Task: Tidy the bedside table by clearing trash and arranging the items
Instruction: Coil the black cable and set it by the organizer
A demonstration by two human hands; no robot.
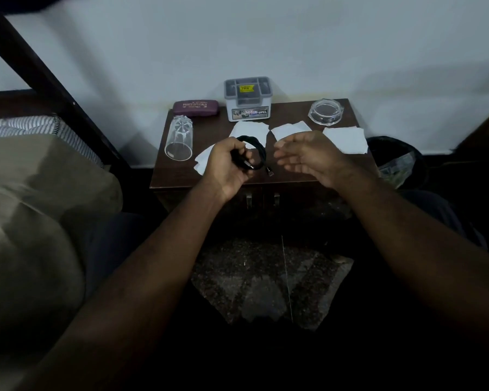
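My left hand (226, 162) grips a coiled black cable (259, 148) above the front of the dark wooden bedside table (294, 114); two plug ends hang from the coil. Just right of it, my right hand (308, 153) hovers with fingers relaxed and holds nothing. Several white tissues (346, 139) lie spread across the tabletop, some partly hidden by my hands. A clear drinking glass (179, 141) lies on its side at the table's left.
At the back stand a maroon spectacle case (195, 107), a grey organiser box (248, 98) and a glass ashtray (325, 111). A black bin (393, 156) with trash sits right of the table. The bed (34, 207) lies to the left.
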